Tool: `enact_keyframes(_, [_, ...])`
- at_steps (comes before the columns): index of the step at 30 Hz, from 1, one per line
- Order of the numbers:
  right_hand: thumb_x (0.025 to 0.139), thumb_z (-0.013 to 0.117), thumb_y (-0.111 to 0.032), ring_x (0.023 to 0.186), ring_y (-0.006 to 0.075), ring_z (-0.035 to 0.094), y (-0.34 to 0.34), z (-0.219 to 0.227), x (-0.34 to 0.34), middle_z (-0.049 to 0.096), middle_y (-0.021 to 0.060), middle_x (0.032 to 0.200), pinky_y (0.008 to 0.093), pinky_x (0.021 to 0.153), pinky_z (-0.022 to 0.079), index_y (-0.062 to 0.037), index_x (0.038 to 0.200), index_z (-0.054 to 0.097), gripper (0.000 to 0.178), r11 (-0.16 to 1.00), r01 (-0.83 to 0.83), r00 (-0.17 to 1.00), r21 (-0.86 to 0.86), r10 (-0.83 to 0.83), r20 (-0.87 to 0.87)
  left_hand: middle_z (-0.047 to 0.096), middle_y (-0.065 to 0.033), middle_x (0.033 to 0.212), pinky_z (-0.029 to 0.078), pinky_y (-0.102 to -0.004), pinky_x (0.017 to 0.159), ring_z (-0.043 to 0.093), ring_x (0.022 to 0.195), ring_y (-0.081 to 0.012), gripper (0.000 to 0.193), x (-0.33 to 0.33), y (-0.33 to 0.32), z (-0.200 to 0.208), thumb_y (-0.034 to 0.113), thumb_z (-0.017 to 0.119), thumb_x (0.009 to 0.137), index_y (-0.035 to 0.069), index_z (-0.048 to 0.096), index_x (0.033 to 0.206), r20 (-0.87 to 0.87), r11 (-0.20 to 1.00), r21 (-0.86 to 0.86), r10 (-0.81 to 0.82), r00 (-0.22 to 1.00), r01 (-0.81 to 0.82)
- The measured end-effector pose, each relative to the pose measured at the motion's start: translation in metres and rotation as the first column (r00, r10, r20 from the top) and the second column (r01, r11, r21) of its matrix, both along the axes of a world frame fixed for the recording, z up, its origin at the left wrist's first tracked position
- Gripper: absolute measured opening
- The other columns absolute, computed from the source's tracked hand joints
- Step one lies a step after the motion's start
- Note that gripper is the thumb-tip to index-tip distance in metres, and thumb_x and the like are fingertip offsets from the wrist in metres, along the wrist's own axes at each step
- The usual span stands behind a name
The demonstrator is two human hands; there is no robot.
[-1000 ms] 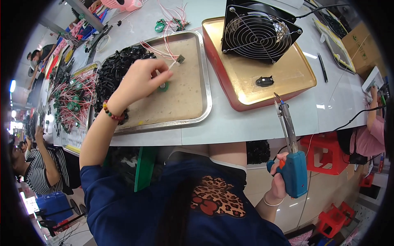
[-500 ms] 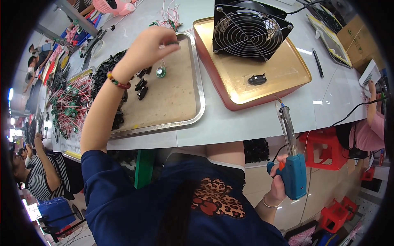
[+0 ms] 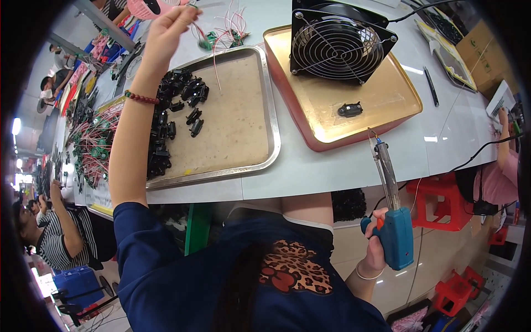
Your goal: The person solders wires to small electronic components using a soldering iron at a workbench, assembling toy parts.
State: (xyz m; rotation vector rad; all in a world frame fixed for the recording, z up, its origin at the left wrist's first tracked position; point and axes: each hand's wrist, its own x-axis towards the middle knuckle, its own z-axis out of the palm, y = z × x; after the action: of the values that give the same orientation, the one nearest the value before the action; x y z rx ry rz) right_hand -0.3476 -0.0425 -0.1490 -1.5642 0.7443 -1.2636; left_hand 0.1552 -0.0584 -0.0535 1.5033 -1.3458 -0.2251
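My left hand is raised past the far edge of a metal tray, fingers pinched on a small green circuit board with thin wires. One reddish wire hangs over the tray. More wired green boards lie on the table beside that hand. Heaped along the tray's left side are black plastic casings. Low on the right, my right hand is wrapped round the handle of a teal soldering gun. Its tip points up, close to the front edge of a gold-topped tin. On the tin sits one black casing.
A black fan with a wire guard stands on the tin. Left of the tray lies a tangle of wired green boards. A black pen is at the right. Red stools and other people are nearby.
My left hand has moved up and left, from over the tray to beyond its far edge. The round green board that hung above the tray has left that spot. My right hand stays put.
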Motion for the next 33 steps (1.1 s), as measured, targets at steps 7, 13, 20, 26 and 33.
enact_keyframes(7, [0.070,0.066,-0.025,0.061,0.0162,0.056,0.000,-0.006,-0.002,0.059,0.0208,0.087,0.0198,0.051,0.044,0.0123,0.096,0.052,0.048,0.998,0.062,0.998,-0.025,-0.062,0.011,0.058,-0.0006,0.091,0.038,-0.0219,0.081,0.049,0.084,-0.0049,0.027,-0.008,0.002,0.014,0.020,0.050,0.089,0.000,0.059,0.104,-0.198,0.919,0.095,-0.359,0.912,0.382])
enact_keyframes(13, [0.070,0.067,-0.025,0.067,0.0172,0.057,0.002,-0.001,-0.002,0.059,0.0213,0.088,0.0195,0.054,0.045,0.0121,0.097,0.051,0.049,0.998,0.040,0.999,0.044,-0.041,0.019,0.057,0.0022,0.084,0.038,-0.0213,0.074,0.048,0.078,-0.0041,0.023,-0.024,0.000,0.017,0.022,0.055,0.086,0.002,0.062,0.095,0.101,0.986,0.031,-0.169,0.980,0.167])
enact_keyframes(20, [0.070,0.068,-0.023,0.074,0.0172,0.057,0.003,0.001,-0.002,0.059,0.0216,0.089,0.0187,0.058,0.045,0.0127,0.098,0.050,0.048,0.996,0.021,0.998,0.081,-0.026,0.056,0.052,0.0071,0.073,0.034,-0.0184,0.063,0.042,0.068,-0.0025,0.023,-0.010,-0.013,-0.006,0.028,0.061,0.082,0.006,0.065,0.088,0.041,0.980,0.109,0.162,0.986,-0.166])
enact_keyframes(26, [0.070,0.067,-0.021,0.075,0.0181,0.057,0.002,-0.006,-0.007,0.058,0.0214,0.089,0.0190,0.059,0.045,0.0124,0.100,0.049,0.048,1.000,0.023,1.000,0.019,-0.024,0.018,0.051,0.0063,0.069,0.032,-0.0194,0.058,0.039,0.063,-0.0037,0.025,0.023,-0.017,-0.021,0.029,0.065,0.079,0.005,0.066,0.084,-0.053,0.959,0.159,0.244,0.968,-0.233])
enact_keyframes(33, [0.069,0.066,-0.019,0.067,0.0155,0.054,0.001,-0.004,-0.004,0.057,0.0208,0.090,0.0189,0.055,0.043,0.0114,0.097,0.051,0.044,0.999,0.033,0.996,0.026,-0.035,0.078,0.057,0.0063,0.074,0.034,-0.0178,0.059,0.041,0.063,-0.0014,0.018,0.031,-0.018,-0.008,0.023,0.064,0.081,0.006,0.067,0.086,-0.305,0.956,-0.098,0.235,0.923,-0.276])
